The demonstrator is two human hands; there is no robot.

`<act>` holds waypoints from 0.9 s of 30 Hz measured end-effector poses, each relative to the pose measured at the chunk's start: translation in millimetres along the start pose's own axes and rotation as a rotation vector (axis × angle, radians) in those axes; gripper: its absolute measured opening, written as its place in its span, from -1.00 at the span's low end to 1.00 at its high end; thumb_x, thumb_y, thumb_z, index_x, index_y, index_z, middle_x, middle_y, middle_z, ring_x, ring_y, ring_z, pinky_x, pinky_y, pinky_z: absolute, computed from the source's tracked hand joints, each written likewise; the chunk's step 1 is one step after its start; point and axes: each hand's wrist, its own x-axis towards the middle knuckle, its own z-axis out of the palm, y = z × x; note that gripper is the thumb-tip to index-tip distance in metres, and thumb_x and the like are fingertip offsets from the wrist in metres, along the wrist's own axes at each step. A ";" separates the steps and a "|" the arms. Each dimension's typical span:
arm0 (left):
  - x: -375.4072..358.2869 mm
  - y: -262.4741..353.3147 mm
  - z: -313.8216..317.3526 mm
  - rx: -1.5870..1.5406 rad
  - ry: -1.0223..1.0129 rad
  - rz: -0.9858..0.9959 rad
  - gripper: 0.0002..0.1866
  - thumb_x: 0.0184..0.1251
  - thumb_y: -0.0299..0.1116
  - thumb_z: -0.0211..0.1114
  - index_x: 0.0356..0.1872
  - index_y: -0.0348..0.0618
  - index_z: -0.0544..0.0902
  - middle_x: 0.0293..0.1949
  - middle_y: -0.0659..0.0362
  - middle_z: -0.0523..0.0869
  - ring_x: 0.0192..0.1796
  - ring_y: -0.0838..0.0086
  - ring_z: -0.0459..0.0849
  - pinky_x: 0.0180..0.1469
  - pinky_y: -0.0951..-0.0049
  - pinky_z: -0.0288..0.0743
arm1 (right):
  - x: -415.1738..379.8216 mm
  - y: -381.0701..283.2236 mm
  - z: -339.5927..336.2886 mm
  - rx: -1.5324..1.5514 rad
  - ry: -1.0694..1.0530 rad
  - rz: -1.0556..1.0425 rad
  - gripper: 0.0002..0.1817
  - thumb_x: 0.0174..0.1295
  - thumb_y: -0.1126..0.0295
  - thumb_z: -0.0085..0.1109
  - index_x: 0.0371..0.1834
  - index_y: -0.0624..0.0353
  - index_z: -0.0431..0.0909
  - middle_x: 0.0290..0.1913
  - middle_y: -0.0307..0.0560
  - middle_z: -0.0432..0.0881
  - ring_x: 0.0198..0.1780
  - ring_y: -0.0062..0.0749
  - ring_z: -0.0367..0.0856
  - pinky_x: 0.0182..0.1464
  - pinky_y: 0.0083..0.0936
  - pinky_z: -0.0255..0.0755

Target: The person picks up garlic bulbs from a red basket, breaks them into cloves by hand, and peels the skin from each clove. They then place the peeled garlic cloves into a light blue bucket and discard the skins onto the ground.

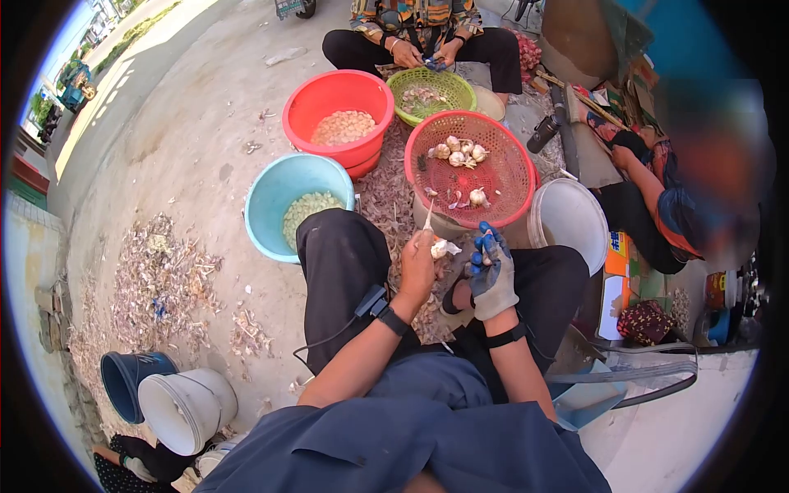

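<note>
My bare left hand (pixel 417 267) is closed, with a thin, pale, pointed piece (pixel 429 217) sticking up from its fingers; I cannot make out whether it is a stalk or a tool. A whitish garlic bulb (pixel 445 248) sits against the fingers of that hand, on the side toward my right hand. My right hand (pixel 493 275) wears a grey glove with blue fingertips, and its fingers are curled; what lies in them is hidden. Just beyond both hands stands a red basket (pixel 511 202), holding several garlic bulbs (pixel 459 152) and a single bulb (pixel 478 197) nearer me.
A light-blue bucket (pixel 261 234) and a red bucket (pixel 300 103) contain peeled cloves. A green basket (pixel 464 89) stands before a co-worker (pixel 419 33). At right are a white bucket (pixel 596 215) and another person. Garlic skins (pixel 160 283) litter the ground near two buckets.
</note>
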 end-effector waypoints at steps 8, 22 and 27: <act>-7.9 -9.2 1.9 0.028 0.061 -0.101 -0.64 0.68 -0.07 0.05 -0.22 -0.15 0.54 -0.60 0.30 0.47 -0.69 0.64 0.35 -0.65 0.51 0.32 | 63.5 -15.1 7.8 -0.038 0.081 0.040 -0.72 0.47 0.43 0.16 0.20 0.10 0.59 -0.26 -0.21 0.69 -0.33 -0.48 0.67 -0.38 -0.54 0.56; 12.7 -18.2 9.8 0.077 0.008 -0.265 -0.62 0.70 -0.04 0.07 -0.18 -0.16 0.59 -0.50 0.31 0.60 -0.60 0.70 0.46 -0.56 0.59 0.36 | 393.7 -50.3 102.9 -0.034 0.054 0.138 -0.73 0.57 0.35 0.01 0.24 0.14 0.45 0.14 0.08 0.63 0.09 0.03 0.67 0.07 -0.05 0.71; 20.7 -27.2 11.6 0.119 0.001 -0.367 -0.61 0.70 -0.03 0.08 -0.18 -0.15 0.59 -0.50 0.33 0.57 -0.57 0.71 0.46 -0.53 0.59 0.37 | 425.7 -59.0 127.7 -0.134 -0.017 0.122 -0.57 0.65 0.20 -0.16 0.49 0.01 0.27 0.49 0.22 0.28 0.40 0.25 0.39 0.38 0.21 0.43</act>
